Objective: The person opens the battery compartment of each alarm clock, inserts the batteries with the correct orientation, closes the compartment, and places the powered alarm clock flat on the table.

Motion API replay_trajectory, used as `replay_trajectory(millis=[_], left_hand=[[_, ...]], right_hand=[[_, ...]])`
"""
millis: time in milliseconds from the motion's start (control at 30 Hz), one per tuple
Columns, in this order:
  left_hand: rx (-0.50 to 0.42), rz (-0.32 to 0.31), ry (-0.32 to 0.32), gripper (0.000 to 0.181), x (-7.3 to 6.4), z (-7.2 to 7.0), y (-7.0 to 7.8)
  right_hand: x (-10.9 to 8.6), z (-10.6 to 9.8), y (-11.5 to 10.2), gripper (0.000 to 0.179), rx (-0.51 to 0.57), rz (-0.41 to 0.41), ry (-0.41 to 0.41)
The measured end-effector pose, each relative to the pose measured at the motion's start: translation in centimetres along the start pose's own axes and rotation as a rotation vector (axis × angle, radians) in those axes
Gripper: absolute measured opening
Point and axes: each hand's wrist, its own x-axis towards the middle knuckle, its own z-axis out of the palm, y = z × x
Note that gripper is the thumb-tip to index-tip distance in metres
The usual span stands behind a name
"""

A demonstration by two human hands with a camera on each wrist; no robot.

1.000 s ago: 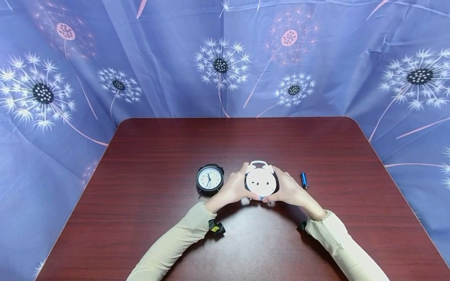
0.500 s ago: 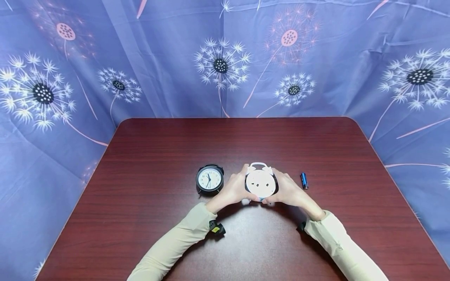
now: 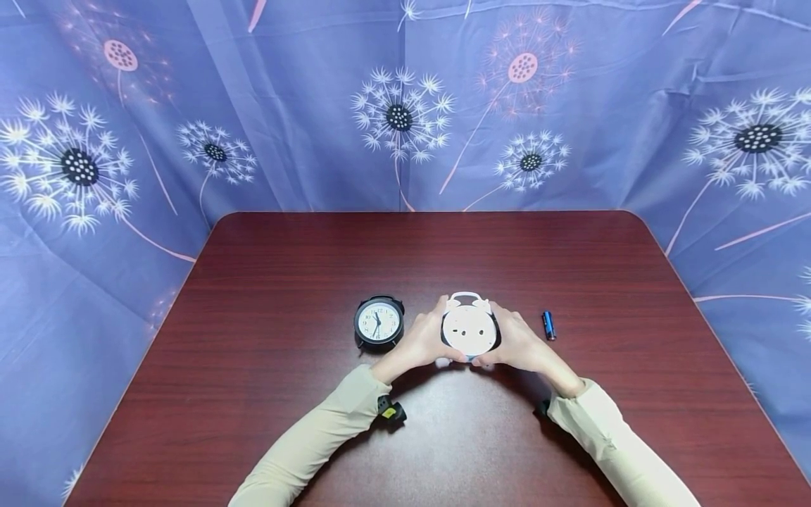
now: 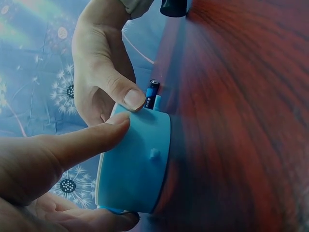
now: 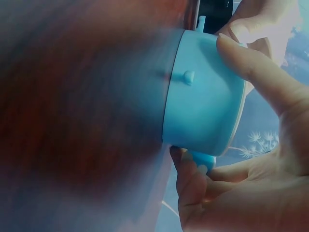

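A light blue twin-bell alarm clock [image 3: 469,331], looking almost white in the head view, is held between both hands, close over the table. Its round pale panel with small dark spots faces up, and the top handle points to the far side. My left hand [image 3: 419,343] grips the left side and my right hand [image 3: 521,345] the right. In the left wrist view both thumbs lie on the blue side wall [image 4: 130,164], close together. Curled fingers reach round the bell end in the right wrist view, where a small foot [image 5: 189,77] sticks out of the wall.
A black alarm clock [image 3: 379,324] with a white dial lies face up just left of my left hand. Right of my right hand lies a blue battery [image 3: 548,325]. The dark red wooden table [image 3: 285,267] ends at a dandelion-print curtain [image 3: 304,105].
Both hands keep their grip on the light blue alarm clock, which has shifted only very slightly. The black alarm clock and the battery stay in place.
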Motion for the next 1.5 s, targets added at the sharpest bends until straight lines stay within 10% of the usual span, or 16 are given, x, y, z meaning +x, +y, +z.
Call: replay_trajectory(millis=[600,867,1100,1500], left_hand=[[0.013,-0.041,-0.061,0.121,0.3,-0.1,-0.1],[0.005,0.048,-0.058,0.121,0.6,-0.1,-0.1],[-0.011,0.081,-0.055,0.124,0.8,0.1,0.0],[-0.009,0.102,-0.097,0.114,1.0,0.3,-0.1]], right_hand=[[-0.4,-1.5,-1.3,0.113,-0.06,0.183,-0.054],[0.1,-1.0,-1.4,0.051,0.005,0.0,0.249],[0.1,-0.2,-1.4,0.024,-0.126,-0.171,0.176],[0.1,-0.1,-1.5,0.022,-0.214,-0.225,0.118]])
